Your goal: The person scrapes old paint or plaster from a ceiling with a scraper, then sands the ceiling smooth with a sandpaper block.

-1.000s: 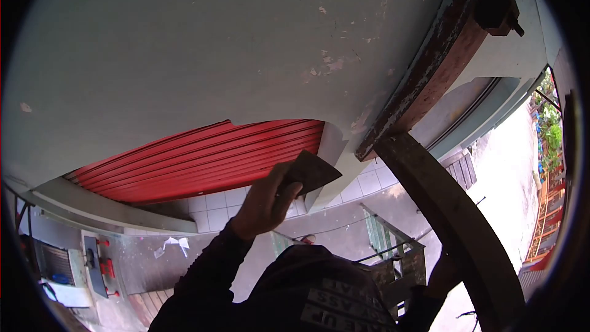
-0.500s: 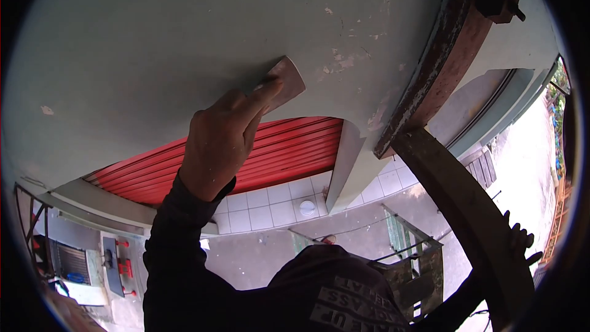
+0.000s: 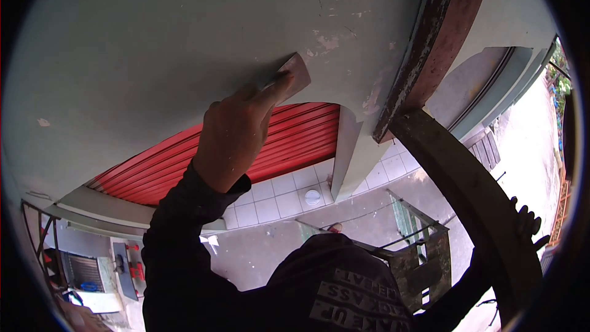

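Observation:
My left hand [image 3: 233, 135] is closed around a flat putty knife [image 3: 299, 77], with a finger stretched along its metal blade. The blade lies against the grey-green wall [image 3: 160, 55], just below and left of chipped, pale patches in the paint. White specks dot the back of this hand. Over at the right, my right hand [image 3: 527, 224] is wrapped round a dark curved beam [image 3: 458, 172]; its fingertips show past the beam's outer edge, while the palm is hidden behind it.
A brown, flaking frame [image 3: 433, 49] runs up the wall and meets the beam. Below are a red roller shutter [image 3: 295, 138], white tiles [image 3: 267, 209] and a concrete floor [image 3: 246, 246] far down. A metal frame with green slats [image 3: 405, 218] stands beneath me.
My left hand and the putty knife have slid right along the wall, closer to the chipped patches. The view has shifted slightly. My right hand keeps its place on the beam.

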A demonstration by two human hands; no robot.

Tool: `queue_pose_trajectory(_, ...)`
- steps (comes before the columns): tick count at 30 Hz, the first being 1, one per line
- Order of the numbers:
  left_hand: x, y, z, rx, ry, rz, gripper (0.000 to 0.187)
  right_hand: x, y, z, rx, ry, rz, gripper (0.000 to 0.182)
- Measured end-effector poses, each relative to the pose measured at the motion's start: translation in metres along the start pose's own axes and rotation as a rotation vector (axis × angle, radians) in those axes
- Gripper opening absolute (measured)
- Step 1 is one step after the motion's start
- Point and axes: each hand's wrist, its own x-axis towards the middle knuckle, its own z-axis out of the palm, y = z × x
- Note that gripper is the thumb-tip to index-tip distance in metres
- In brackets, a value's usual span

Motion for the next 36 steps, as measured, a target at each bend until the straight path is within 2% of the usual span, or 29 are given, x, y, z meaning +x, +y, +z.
queue_pose_trajectory(1, 0.003, 0.005, 0.001, -0.031, -0.036, -0.049, 0.035, -0.001, 0.0, 0.001, 0.003, -0.007, -0.003, 0.058)
queue_pose_trajectory(4, 0.022, 0.015, 0.032, -0.025, 0.105, 0.084, 0.036, -0.003, 0.002, 0.002, 0.016, -0.007, 0.002, 0.058)
queue_pose_trajectory(7, 0.024, 0.019, 0.037, -0.054, 0.072, 0.062, 0.037, -0.005, 0.003, 0.004, 0.013, -0.006, 0.004, 0.057)
queue_pose_trajectory(10, 0.003, -0.001, 0.028, -0.1, 0.122, 0.09, 0.038, -0.003, 0.003, 0.004, 0.004, -0.017, -0.005, 0.056)
queue_pose_trajectory(13, -0.023, -0.009, 0.015, -0.073, 0.066, -0.044, 0.038, 0.003, 0.001, 0.004, -0.013, -0.027, -0.018, 0.056)
queue_pose_trajectory(16, -0.026, -0.006, 0.033, -0.148, 0.143, -0.077, 0.039, 0.004, 0.002, 0.006, -0.041, -0.025, -0.059, 0.055)
queue_pose_trajectory(19, -0.003, 0.009, 0.06, -0.284, 0.348, 0.018, 0.037, 0.001, 0.004, 0.004, -0.036, -0.103, -0.059, 0.055)
queue_pose_trajectory(20, 0.007, 0.017, 0.061, -0.291, 0.35, 0.017, 0.035, 0.0, 0.005, 0.002, -0.02, -0.144, -0.034, 0.055)
queue_pose_trajectory(24, 0.026, 0.035, 0.086, -0.421, 0.419, -0.041, 0.033, -0.003, -0.007, -0.001, 0.082, -0.11, 0.087, 0.053)
queue_pose_trajectory(28, -0.013, 0.039, 0.147, -0.542, 0.409, -0.18, 0.031, 0.0, -0.007, -0.006, 0.08, -0.081, 0.087, 0.054)
queue_pose_trajectory(36, 0.019, 0.047, 0.138, -0.597, 0.51, -0.117, 0.021, 0.009, -0.013, -0.027, 0.107, -0.009, 0.097, 0.056)
